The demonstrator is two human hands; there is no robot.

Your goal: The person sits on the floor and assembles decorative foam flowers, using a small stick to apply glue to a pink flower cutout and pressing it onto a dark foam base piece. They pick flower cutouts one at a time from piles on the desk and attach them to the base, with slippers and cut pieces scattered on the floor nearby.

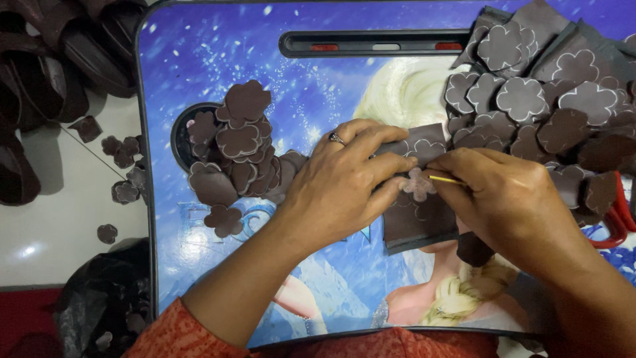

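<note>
Head view: round recess (180, 136) on blue tray (199, 59) holds brown flower cutouts (238, 142)

Matt brown foam flower pieces (242, 142), glossy printed plastic tabletop (218, 53)

Small lap table (199, 59), blue printed top
Heaped dark brown flower cut-outs (238, 142) left of centre, a larger pile (536, 106) upper right, brown sheet (417, 222) at centre.

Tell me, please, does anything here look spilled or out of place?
Yes. Several brown flower cut-outs lie on the white floor left of the lap table, apparently fallen from the pile at its edge. Elsewhere nothing stands out.
</note>
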